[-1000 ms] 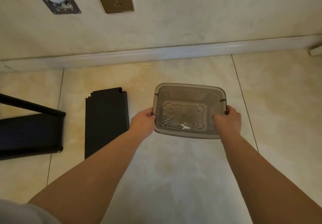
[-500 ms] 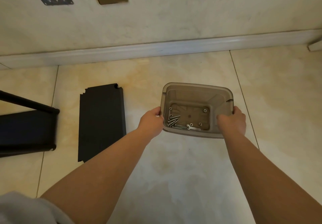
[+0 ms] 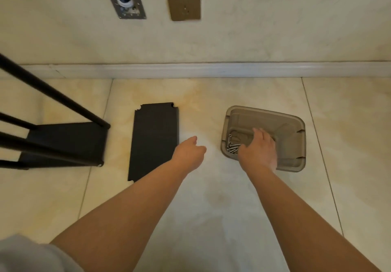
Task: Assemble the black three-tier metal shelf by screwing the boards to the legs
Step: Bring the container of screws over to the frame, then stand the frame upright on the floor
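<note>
Right hand (image 3: 259, 150): reaches down into the plastic bin (image 3: 296, 123), fingers pointing away from the person and bent toward the bin's floor; whether they already pinch anything cannot be told.
Screws (image 3: 231, 147): a small loose heap on the bin floor, just left of the right hand's thumb side, close to touching; they lie at mixed angles, most with their long axes running roughly left-right.
Nearer hand: the right, by a wide margin; the coming pick looks like a short shift leftward inside the bin.
Left hand (image 3: 189, 153): hovers above the floor (image 3: 211, 208) between bin and board, fingers loosely curled, holding nothing.
Loose board (image 3: 154, 140): flat on the floor just left of the left hand, touching nothing else; long axis runs toward and away from the person, notched corners at the far end.
Shelf frame (image 3: 67, 142): further left of the left hand, apart from the loose board, lying on its side, one board already on; legs (image 3: 53, 96) run leftward out of view.
</note>
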`<state>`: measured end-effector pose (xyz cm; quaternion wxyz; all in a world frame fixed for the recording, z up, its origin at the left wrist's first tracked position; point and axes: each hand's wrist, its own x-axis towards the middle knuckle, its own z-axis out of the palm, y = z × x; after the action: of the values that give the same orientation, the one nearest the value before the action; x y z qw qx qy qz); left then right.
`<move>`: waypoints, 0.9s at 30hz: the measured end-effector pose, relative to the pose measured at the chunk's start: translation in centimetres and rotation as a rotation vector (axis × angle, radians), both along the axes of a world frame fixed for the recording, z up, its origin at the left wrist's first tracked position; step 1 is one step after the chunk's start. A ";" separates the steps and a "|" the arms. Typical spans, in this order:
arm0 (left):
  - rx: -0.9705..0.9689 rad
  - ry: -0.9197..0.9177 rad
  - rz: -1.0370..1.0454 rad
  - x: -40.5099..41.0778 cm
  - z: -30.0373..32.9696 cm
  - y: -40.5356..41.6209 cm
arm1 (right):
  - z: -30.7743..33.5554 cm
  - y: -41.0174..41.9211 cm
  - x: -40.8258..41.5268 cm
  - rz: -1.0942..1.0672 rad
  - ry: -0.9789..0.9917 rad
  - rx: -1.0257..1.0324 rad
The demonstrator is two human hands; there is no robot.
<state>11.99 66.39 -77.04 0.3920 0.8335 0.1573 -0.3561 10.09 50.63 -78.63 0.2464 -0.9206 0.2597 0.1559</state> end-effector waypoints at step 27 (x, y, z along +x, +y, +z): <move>0.097 -0.659 0.461 -16.2 22.5 22.9 | 24.0 26.4 -11.2 0.529 -0.369 0.461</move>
<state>-4.19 89.24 -54.55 0.4511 0.8635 0.2226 0.0353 -1.09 77.03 -54.64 0.4406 -0.8888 -0.0766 0.1003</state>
